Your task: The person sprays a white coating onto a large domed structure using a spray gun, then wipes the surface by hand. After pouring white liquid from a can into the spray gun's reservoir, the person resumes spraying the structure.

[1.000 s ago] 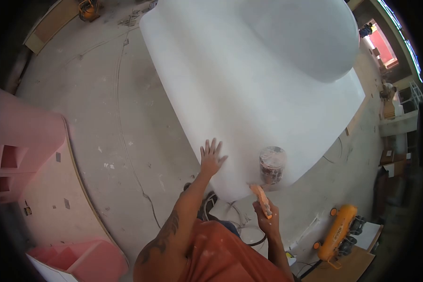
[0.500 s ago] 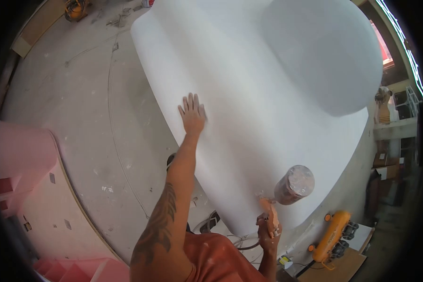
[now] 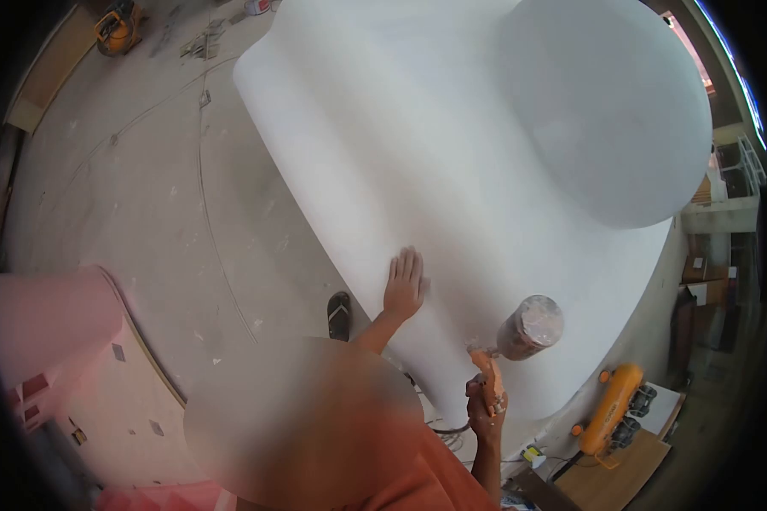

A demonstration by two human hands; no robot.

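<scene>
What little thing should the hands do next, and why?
Perhaps lift the left hand off the white shape before any spraying: it seems to rest flat there, fairly near the spray gun that the right hand holds.

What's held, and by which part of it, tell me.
The right hand holds the orange spray gun by its handle. The left hand holds nothing; it lies open against the white surface.
</scene>
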